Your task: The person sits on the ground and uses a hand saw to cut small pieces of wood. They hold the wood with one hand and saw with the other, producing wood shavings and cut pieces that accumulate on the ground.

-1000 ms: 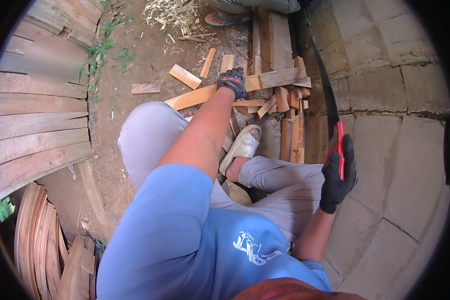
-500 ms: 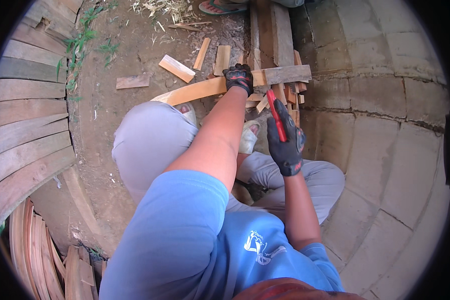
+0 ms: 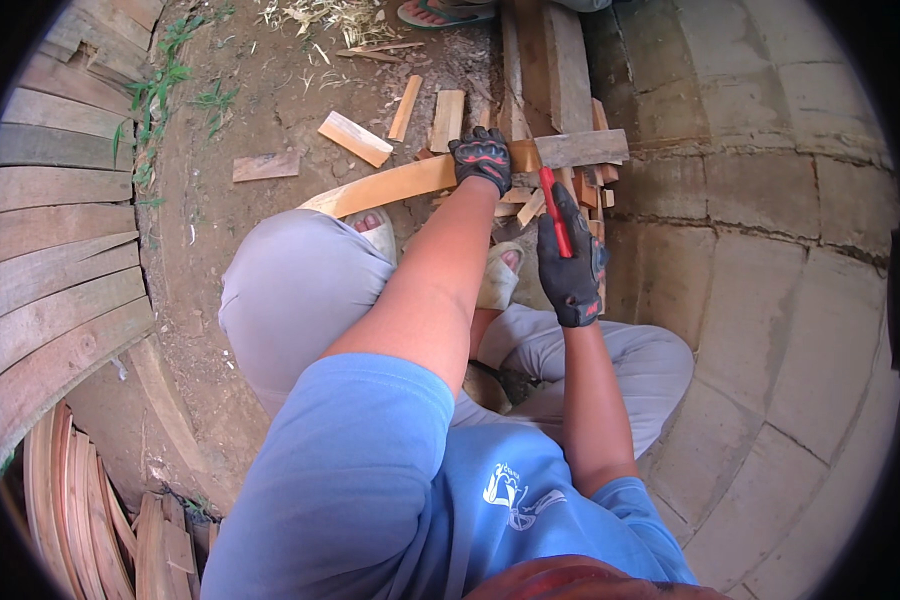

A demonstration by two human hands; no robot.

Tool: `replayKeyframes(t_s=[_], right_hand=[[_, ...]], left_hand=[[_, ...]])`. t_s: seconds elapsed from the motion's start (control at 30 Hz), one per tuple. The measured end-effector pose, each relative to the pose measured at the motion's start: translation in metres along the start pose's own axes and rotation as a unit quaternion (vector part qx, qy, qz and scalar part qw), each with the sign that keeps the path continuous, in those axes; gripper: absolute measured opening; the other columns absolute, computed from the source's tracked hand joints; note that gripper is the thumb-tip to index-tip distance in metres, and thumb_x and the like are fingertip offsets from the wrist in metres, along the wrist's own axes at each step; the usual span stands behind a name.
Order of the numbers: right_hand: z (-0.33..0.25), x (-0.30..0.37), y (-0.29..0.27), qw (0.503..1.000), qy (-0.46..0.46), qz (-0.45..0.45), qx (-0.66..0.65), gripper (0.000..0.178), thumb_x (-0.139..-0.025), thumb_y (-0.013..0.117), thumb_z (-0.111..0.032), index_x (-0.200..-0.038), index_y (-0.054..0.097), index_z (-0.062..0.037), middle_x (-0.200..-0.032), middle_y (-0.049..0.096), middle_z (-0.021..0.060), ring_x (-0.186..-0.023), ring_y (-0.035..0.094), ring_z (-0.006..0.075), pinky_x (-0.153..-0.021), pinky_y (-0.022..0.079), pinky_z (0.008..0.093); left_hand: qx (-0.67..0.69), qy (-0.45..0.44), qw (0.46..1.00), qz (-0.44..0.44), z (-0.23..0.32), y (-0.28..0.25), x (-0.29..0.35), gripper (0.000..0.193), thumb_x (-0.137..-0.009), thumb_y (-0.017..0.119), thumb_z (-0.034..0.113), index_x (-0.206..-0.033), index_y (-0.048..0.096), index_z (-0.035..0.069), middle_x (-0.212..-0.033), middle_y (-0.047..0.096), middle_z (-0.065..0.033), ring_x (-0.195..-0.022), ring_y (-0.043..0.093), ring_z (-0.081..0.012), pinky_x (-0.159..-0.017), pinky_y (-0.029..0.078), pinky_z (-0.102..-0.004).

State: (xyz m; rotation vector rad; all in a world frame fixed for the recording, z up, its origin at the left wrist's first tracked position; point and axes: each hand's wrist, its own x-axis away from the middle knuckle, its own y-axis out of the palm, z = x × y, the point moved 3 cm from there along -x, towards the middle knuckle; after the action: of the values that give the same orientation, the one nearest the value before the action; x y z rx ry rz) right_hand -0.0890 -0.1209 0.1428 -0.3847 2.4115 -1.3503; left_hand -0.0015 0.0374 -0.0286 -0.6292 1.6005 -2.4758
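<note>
A long wooden plank (image 3: 390, 185) lies crosswise in front of my feet. Its right part, the greyer end (image 3: 582, 148), rests over a stack of short wood pieces. My left hand (image 3: 481, 160), in a black and red glove, presses on top of the plank with its fingers curled over the far edge. In my gloved right hand (image 3: 570, 258) is a slim red-handled tool (image 3: 556, 212), held upright along the palm. Its far tip meets the near edge of the plank, right of my left hand. The kind of tool cannot be made out.
Long beams (image 3: 568, 70) run away from me beyond the plank. Short offcuts (image 3: 355, 138) and pale shavings (image 3: 330, 22) litter the dirt floor. A sandaled foot (image 3: 445, 12) shows at the top. Board siding (image 3: 55, 225) stands left, stacked slats (image 3: 75, 500) lower left, concrete blocks (image 3: 740, 290) right.
My right hand has moved away from me, bringing the red tool's tip up to the plank's edge. The left hand stays pressed on the plank.
</note>
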Motion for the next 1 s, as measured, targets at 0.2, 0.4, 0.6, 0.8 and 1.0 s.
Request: replayKeyframes(t_s=[0.2, 0.4, 0.6, 0.8, 1.0], right_hand=[[-0.004, 0.001, -0.001, 0.997, 0.059, -0.043, -0.023, 0.050, -0.103, 0.067, -0.024, -0.152, 0.062, -0.0204, -0.117, 0.077, 0.0205, -0.093, 0.077, 0.0380, -0.080, 0.059, 0.0471], [-0.007, 0.000, -0.002, 0.996, 0.059, -0.059, -0.024, 0.056, -0.102, 0.069, -0.024, -0.156, 0.057, -0.0158, -0.111, 0.077, 0.0196, -0.085, 0.079, 0.0340, -0.077, 0.059, 0.0449], [-0.010, 0.007, 0.004, 0.997, 0.070, -0.019, -0.038, 0.042, -0.105, 0.067, -0.023, -0.147, 0.067, -0.0201, -0.120, 0.077, 0.0203, -0.097, 0.079, 0.0347, -0.082, 0.060, 0.0438], [0.021, 0.015, 0.012, 0.992, -0.017, -0.104, 0.068, 0.063, -0.082, 0.089, -0.024, -0.139, 0.065, -0.0099, -0.159, 0.057, 0.0098, -0.120, 0.071, 0.0335, -0.092, 0.059, 0.0462], [0.022, 0.014, 0.010, 0.995, -0.023, -0.071, 0.064, 0.054, -0.088, 0.082, -0.024, -0.138, 0.067, -0.0112, -0.152, 0.060, 0.0144, -0.121, 0.071, 0.0338, -0.093, 0.059, 0.0457]], left_hand=[[0.005, 0.025, 0.998, -0.053, -0.003, -0.003, -0.003, 0.048, -0.098, 0.065, 0.024, -0.142, 0.060, 0.008, -0.142, 0.064, -0.0178, -0.131, 0.067, -0.0338, -0.106, 0.048, -0.0560], [0.010, 0.029, 0.999, -0.015, -0.004, -0.001, -0.001, 0.047, -0.098, 0.064, 0.025, -0.142, 0.061, 0.009, -0.147, 0.063, -0.0178, -0.131, 0.068, -0.0333, -0.107, 0.048, -0.0586], [0.032, 0.043, 0.998, -0.036, -0.005, -0.002, -0.005, 0.042, -0.096, 0.065, 0.024, -0.136, 0.067, 0.010, -0.139, 0.070, -0.0174, -0.128, 0.070, -0.0327, -0.105, 0.052, -0.0557], [0.038, 0.056, 0.995, -0.080, -0.013, -0.001, -0.010, 0.057, -0.087, 0.075, 0.032, -0.135, 0.064, 0.003, -0.134, 0.072, -0.0201, -0.126, 0.070, -0.0380, -0.107, 0.053, -0.0545], [0.052, 0.059, 0.992, -0.101, -0.009, -0.003, -0.007, 0.058, -0.086, 0.076, 0.033, -0.134, 0.064, 0.002, -0.135, 0.072, -0.0211, -0.126, 0.070, -0.0382, -0.108, 0.053, -0.0550]])
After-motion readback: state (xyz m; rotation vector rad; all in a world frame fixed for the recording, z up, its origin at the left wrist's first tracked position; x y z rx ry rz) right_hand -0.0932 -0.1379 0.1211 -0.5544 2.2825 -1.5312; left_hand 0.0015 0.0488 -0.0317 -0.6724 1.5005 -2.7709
